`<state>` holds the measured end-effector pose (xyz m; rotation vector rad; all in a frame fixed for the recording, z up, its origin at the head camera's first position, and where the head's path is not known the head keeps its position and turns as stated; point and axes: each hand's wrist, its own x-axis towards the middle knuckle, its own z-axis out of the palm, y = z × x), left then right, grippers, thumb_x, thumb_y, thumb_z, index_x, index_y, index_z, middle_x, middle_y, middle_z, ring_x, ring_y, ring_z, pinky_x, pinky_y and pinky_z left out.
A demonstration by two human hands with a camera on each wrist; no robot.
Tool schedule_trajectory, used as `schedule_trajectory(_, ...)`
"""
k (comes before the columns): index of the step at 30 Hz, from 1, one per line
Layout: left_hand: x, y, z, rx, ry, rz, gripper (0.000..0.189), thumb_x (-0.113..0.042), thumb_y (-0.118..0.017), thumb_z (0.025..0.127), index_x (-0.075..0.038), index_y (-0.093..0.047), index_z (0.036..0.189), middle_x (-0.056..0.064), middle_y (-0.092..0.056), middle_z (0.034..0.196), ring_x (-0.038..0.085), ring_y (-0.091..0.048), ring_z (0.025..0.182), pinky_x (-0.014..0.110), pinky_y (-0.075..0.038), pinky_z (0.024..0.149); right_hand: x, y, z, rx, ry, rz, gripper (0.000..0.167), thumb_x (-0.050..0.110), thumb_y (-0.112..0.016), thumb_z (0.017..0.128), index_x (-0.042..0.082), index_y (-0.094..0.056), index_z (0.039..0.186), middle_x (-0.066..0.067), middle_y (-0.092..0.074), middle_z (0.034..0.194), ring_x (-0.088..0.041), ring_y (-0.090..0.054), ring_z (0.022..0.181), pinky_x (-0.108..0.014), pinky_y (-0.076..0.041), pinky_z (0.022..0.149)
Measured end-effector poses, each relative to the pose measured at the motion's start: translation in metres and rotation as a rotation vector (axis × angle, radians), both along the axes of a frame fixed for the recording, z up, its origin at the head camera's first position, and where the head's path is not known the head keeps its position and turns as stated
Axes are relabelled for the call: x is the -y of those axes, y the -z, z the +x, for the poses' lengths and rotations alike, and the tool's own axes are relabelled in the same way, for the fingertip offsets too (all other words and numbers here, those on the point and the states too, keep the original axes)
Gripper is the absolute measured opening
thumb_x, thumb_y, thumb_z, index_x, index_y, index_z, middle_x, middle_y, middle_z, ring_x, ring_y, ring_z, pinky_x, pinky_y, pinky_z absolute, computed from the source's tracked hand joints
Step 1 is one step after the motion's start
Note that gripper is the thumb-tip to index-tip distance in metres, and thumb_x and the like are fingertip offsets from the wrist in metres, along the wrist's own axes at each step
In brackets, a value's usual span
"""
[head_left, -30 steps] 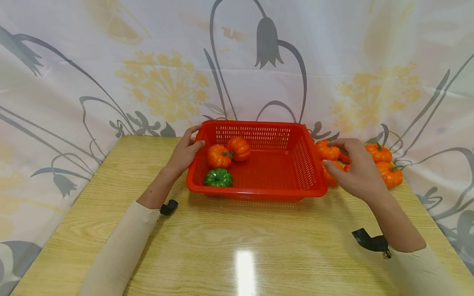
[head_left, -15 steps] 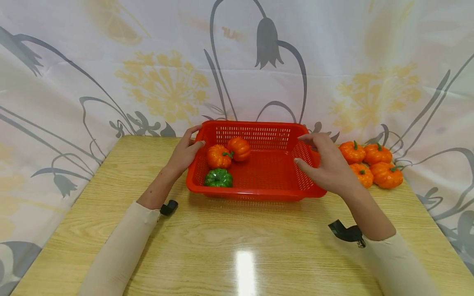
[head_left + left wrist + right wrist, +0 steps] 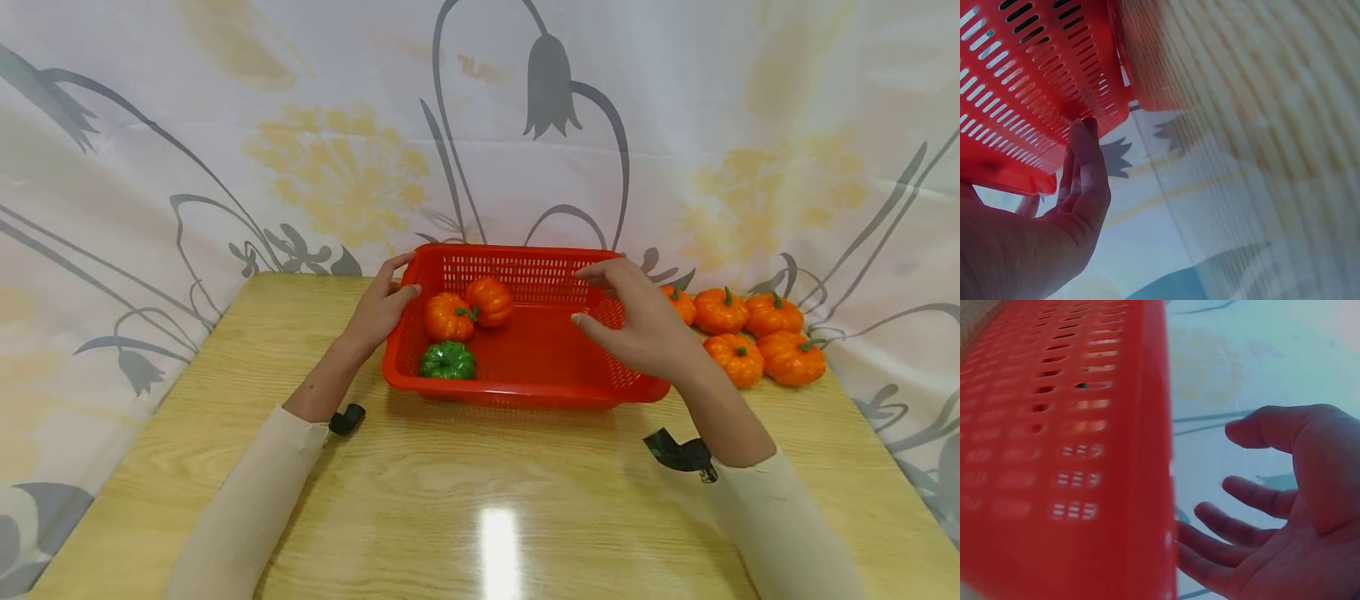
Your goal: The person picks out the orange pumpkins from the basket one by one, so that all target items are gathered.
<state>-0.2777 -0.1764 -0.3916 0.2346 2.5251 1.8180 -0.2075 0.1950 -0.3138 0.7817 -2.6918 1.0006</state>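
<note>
A red plastic basket (image 3: pixel 525 390) with slotted walls stands on the table. My left hand (image 3: pixel 375 315) holds its left rim, thumb over the edge; in the left wrist view the fingers (image 3: pixel 1090 156) lie along the outside of the slotted wall. Inside, at the left end, are two orange toy pumpkins, a nearer one (image 3: pixel 448 318) and a farther one (image 3: pixel 491 302), beside a green toy pumpkin (image 3: pixel 447 361). My right hand (image 3: pixel 637 321) hovers over the basket's right end with thumb and fingers spread, nothing between them. In the right wrist view, the right fingers (image 3: pixel 1235 528) are loosely bent beyond the rim.
Several orange pumpkins (image 3: pixel 738 358) sit clustered on the wooden table (image 3: pixel 420 492) to the right of the basket, one partly hidden by my right hand. A floral-patterned curtain (image 3: pixel 480 125) hangs right behind the table's back edge.
My right hand has moved left, from beside the pumpkins outside to above the basket's right end, uncovering pumpkins on the table. The left hand stays on the rim.
</note>
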Motion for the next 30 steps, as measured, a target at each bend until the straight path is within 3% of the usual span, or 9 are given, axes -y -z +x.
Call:
schedule_trajectory(14,0.002,-0.001,0.001,0.005,0.009,0.003,0.058,-0.023,-0.05,0.111,-0.023,-0.033,0.166,0.028,-0.06,0.132,0.042,-0.07,0.111,0.045,-0.064,0.087,0.024,-0.013,-0.028,0.029,-0.069,-0.017,0.045,0.015,-0.074,0.099,0.002,-0.058,0.138,-0.014,-0.058,0.139,-0.035,-0.055,0.131,-0.056,-0.044,0.116)
schedule_trajectory(22,0.004,0.002,0.0,0.011,0.014,0.008,0.059,-0.025,-0.05,0.111,-0.025,-0.032,0.167,0.029,-0.059,0.134,0.043,-0.07,0.112,0.039,-0.065,0.085,0.043,-0.02,-0.051,-0.001,-0.204,0.019,0.04,0.017,-0.076,0.098,0.005,-0.062,0.133,-0.008,-0.063,0.131,-0.028,-0.059,0.127,-0.053,-0.047,0.114)
schedule_trajectory(30,0.004,0.001,-0.001,0.017,0.012,-0.004,0.059,-0.025,-0.051,0.111,-0.026,-0.032,0.167,0.028,-0.06,0.134,0.043,-0.07,0.112,0.041,-0.064,0.087,0.058,-0.015,-0.081,0.065,-0.215,0.079,0.042,0.016,-0.075,0.097,0.004,-0.062,0.135,-0.013,-0.063,0.136,-0.035,-0.059,0.127,-0.053,-0.048,0.113)
